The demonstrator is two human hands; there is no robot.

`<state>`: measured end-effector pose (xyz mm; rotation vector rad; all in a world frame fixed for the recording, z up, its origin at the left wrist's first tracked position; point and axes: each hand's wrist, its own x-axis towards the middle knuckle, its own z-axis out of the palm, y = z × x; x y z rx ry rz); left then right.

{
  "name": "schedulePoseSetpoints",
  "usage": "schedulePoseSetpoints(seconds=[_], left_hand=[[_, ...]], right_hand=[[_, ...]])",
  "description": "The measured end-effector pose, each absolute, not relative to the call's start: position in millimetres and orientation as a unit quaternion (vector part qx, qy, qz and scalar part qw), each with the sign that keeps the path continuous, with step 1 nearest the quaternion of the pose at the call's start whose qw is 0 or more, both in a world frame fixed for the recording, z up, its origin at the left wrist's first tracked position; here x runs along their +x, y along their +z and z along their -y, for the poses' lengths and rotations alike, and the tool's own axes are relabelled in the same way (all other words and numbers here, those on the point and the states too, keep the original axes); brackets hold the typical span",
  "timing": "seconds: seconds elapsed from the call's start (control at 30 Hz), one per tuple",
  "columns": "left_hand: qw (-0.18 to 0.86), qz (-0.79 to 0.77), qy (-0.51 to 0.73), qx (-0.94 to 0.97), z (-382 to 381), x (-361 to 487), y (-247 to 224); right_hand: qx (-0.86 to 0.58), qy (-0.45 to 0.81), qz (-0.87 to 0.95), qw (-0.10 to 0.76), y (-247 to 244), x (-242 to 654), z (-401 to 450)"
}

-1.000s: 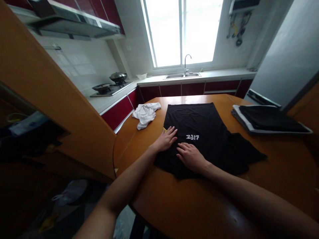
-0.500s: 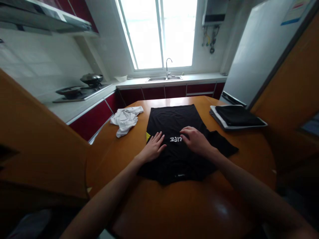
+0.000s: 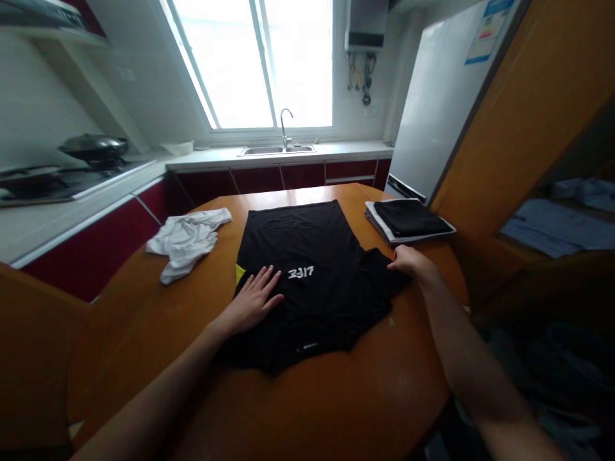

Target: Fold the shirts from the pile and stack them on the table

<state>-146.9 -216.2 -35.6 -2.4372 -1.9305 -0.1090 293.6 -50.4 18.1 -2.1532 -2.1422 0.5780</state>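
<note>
A black T-shirt [image 3: 307, 240] with white lettering and a yellow patch at its left side lies spread on the round wooden table [image 3: 298, 403]. Its collar faces me. My left hand [image 3: 254, 298] rests flat on the left part of the shirt, fingers spread. At the sleeve on the right, my right hand [image 3: 408, 261] pinches the edge of the black cloth between thumb and fingers.
A crumpled white garment [image 3: 187, 240] lies at the table's left. Folded dark and white clothes [image 3: 410, 221] are stacked at the back right. Beyond the table are a counter with a sink [image 3: 276, 150], a stove with pans [image 3: 93, 148] and a fridge [image 3: 432, 102].
My right hand has moved from above the lettering out to the right sleeve and closed on it. My left hand stays flat on the shirt. The camera view has turned right.
</note>
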Motion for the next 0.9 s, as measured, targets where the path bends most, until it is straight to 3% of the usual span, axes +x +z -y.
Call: schedulePoseSetpoints(seconds=[0.37, 0.6, 0.77, 0.83, 0.9], left_hand=[[0.002, 0.622, -0.032, -0.783, 215, -146, -32], [-0.02, 0.625, -0.026, -0.78, 216, -142, -28], [-0.016, 0.625, -0.032, -0.78, 215, -143, -29], [-0.017, 0.624, -0.035, -0.781, 215, -143, -29], [-0.022, 0.623, -0.037, -0.781, 216, -142, -29]], right_hand=[[-0.64, 0.292, 0.703, 0.107, 36, 285, 68], [-0.54, 0.51, 0.59, 0.316, 43, 246, 82], [-0.403, 0.655, 0.572, 0.286, 38, 217, 95], [-0.401, 0.636, 0.59, 0.295, 34, 218, 91], [-0.466, 0.535, 0.615, 0.343, 29, 224, 81]])
